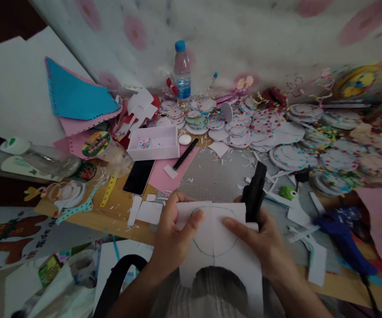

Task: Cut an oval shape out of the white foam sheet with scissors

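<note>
The white sheet [212,236] sits between my left grip [173,240], pinching one side, and my right grip [266,243], clasping the other plus a black tool [256,192].

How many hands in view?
2: the left hand at the left side of the white sheet, the right hand at its right side, also holding a black tool. Some fingers are hidden behind the sheet.

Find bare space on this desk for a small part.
Best: middle of the grey mat, between the pink sheet, black tool and held white paper; few scraps. Tighter, lightly littered: wooden desk between yellow strip and phone. Crowded: back edge, stacked paper discs; right, blue glue gun.
</note>
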Demonstrator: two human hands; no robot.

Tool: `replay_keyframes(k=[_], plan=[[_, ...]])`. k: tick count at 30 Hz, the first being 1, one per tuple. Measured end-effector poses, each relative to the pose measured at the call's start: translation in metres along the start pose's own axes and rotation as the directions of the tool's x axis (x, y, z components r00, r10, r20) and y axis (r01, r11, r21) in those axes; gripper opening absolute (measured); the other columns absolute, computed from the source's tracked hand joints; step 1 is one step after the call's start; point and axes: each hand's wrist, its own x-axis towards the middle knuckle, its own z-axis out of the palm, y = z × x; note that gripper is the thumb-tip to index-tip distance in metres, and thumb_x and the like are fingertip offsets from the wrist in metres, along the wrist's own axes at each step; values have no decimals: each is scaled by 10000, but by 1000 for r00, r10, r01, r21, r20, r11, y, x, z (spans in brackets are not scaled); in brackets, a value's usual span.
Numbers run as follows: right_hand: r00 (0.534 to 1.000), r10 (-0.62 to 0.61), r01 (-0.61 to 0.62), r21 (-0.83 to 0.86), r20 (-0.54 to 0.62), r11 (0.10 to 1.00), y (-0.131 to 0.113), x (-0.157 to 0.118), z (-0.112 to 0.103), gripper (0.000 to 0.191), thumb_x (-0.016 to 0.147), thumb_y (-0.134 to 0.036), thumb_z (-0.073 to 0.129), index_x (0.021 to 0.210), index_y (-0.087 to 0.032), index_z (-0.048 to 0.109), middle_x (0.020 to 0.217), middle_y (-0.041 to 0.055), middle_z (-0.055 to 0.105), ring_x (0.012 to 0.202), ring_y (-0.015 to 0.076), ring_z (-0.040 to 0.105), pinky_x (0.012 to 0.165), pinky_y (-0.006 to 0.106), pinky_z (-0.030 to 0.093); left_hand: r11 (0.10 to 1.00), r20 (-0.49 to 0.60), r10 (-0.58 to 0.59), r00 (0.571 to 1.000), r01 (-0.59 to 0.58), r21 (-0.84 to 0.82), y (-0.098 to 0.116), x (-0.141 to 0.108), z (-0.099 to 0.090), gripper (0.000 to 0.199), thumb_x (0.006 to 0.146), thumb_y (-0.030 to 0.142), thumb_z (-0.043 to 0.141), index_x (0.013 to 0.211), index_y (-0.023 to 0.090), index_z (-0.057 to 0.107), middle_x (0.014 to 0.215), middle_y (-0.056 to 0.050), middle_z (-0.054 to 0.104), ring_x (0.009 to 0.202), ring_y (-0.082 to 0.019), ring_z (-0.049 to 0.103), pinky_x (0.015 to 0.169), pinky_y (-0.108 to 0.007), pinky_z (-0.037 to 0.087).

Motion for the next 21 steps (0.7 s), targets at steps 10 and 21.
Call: replay_keyframes(k=[10, 21], plan=[[999, -15, 14, 23, 41, 1000, 5, 0, -1, 457, 570, -405, 847, 861, -254, 528, 636, -43, 599, 460, 125, 543, 389, 226, 447, 993, -26, 46, 999, -43, 108, 0, 1, 2, 211, 816, 352, 637, 889, 225, 485, 864, 10, 556, 756, -138, 531, 641, -242, 407], [998, -31, 28, 40, 55, 999, 21, 12, -6, 491, 596, -404, 837, 944, -256, 524, 686, -37, 631, 495, 145, 592, 409, 240, 498, 979, -36, 46, 998, -38, 200, -5, 9, 4, 211, 819, 354, 617, 900, 228, 468, 835, 19, 548, 780, -153, 548, 681, -269, 417]])
